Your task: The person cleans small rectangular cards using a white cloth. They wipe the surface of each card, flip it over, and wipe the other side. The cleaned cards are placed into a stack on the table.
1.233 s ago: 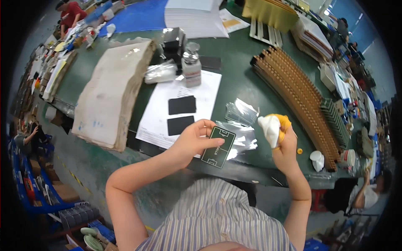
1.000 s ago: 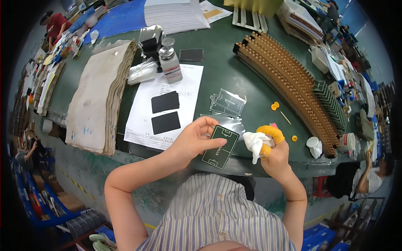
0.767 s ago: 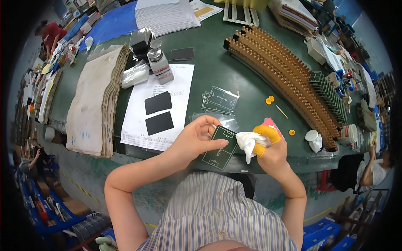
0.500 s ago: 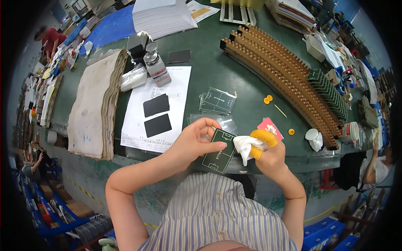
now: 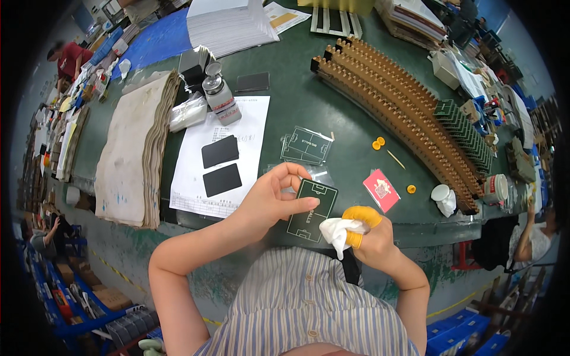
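Observation:
My left hand [image 5: 279, 196] grips a dark green card [image 5: 310, 222] by its left edge, thumb on top. White lines on the card draw a small football pitch. Yellow finger cots cover the thumb and a finger of my right hand [image 5: 369, 234]. Between them is pinched a white cloth [image 5: 337, 232], which lies against the card's lower right edge. Beyond my hands a few similar green cards [image 5: 307, 146] lie on the table, with clear plastic film beside them. A pink-red card with a white design [image 5: 382, 190] rests beyond my right hand.
Long brown toothed racks [image 5: 392, 95] curve along the right, one holding several green cards [image 5: 463, 133]. Black cards [image 5: 221, 152] lie on a printed sheet [image 5: 249, 127] beside a pump bottle [image 5: 219, 95]. Left stands a stack of worn boards [image 5: 130, 154]. Yellow finger cots [image 5: 378, 143] and a toothpick [image 5: 396, 159] lie right.
My right hand has moved down and slightly left with the cloth, from the card's upper right edge to its lower right. The left hand holds the card a little more upright.

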Motion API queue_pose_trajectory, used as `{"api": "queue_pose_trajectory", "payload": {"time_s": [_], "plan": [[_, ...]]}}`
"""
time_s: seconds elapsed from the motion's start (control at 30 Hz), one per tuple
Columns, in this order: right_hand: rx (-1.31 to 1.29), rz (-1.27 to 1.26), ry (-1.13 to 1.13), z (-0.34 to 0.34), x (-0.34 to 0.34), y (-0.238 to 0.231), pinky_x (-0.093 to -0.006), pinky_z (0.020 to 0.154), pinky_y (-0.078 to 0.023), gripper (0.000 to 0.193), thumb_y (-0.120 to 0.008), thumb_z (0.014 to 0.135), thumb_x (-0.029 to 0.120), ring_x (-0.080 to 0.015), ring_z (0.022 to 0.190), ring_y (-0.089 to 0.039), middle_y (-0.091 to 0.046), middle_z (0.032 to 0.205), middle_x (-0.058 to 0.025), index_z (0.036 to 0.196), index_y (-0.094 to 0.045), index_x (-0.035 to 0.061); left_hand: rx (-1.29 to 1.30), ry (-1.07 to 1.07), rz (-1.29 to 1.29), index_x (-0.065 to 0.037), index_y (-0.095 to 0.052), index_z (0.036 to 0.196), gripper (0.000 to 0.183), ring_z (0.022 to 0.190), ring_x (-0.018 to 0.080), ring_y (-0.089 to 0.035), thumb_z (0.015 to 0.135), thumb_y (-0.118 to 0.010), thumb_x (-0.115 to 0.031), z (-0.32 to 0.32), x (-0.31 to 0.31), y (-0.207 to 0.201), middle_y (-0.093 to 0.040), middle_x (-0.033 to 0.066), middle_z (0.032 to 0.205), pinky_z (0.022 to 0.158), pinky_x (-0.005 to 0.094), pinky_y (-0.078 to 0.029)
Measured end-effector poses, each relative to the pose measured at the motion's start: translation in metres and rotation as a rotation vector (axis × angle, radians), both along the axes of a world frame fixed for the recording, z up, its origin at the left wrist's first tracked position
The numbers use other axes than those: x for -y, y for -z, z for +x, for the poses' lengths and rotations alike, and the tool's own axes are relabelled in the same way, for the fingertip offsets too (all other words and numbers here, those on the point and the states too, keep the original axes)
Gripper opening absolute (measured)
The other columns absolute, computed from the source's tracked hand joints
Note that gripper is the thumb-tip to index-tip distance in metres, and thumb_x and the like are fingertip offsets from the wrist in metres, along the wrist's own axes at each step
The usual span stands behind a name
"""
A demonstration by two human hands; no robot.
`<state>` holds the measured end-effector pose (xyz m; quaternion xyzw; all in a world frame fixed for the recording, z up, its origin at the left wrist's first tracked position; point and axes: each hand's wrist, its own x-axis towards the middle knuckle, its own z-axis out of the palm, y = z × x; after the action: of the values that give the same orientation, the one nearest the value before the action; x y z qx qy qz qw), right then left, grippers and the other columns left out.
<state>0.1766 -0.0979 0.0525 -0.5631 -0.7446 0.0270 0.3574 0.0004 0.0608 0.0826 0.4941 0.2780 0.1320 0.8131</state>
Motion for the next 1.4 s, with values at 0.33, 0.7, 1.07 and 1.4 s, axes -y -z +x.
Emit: {"api": "queue_pose_trajectory", "payload": {"time_s": [0.33,0.7,1.07,1.4], "plan": [[0.019,0.068,-0.071,-0.008,0.009,0.006,-0.029,0.047,-0.045,0.024,-0.069,0.059,0.009,-0.0196,0.062,-0.056,-0.062,0.089,-0.0058,0.082,-0.069,0.016,0.042,-0.047,-0.02,-0.003,-0.047,0.11,0.036,0.08,0.01,-0.063,0.08,-0.067,0.0,-0.001,-0.004,-0.007,-0.062,0.006,0.098,0.063,0.0203,-0.054],[-1.098,-0.305,0.155,-0.009,0.027,0.023,-0.0191,0.057,-0.037,0.046,-0.055,0.092,0.018,-0.0048,0.068,-0.047,-0.056,0.11,-0.0097,0.131,-0.039,0.0013,0.032,-0.069,-0.085,-0.004,-0.047,0.116,0.039,0.087,0.0119,-0.062,0.082,-0.066,-0.002,0.005,-0.006,0.002,-0.061,0.0066,0.104,0.072,0.0267,-0.054],[-1.275,-0.213,0.208,-0.037,-0.01,0.017,-0.0166,0.059,-0.036,0.068,-0.076,0.074,0.001,-0.0016,0.066,-0.04,-0.057,0.101,-0.0025,0.128,-0.034,0.0054,0.127,-0.156,-0.11,-0.005,-0.046,0.112,0.043,0.087,0.0102,-0.061,0.078,-0.07,0.001,0.005,0.013,0.007,-0.064,0.006,0.094,0.074,0.0221,-0.048],[-1.082,-0.415,0.205,-0.037,-0.028,0.005,-0.0216,0.066,-0.045,0.06,-0.074,0.076,0.006,-0.006,0.074,-0.051,-0.059,0.096,-0.0037,0.124,-0.038,0.0008,0.073,-0.004,-0.138,-0.004,-0.054,0.112,0.037,0.086,0.0088,-0.062,0.079,-0.071,-0.005,-0.027,0.014,0.038,-0.064,0.0018,0.099,0.073,0.0235,-0.051]]}}
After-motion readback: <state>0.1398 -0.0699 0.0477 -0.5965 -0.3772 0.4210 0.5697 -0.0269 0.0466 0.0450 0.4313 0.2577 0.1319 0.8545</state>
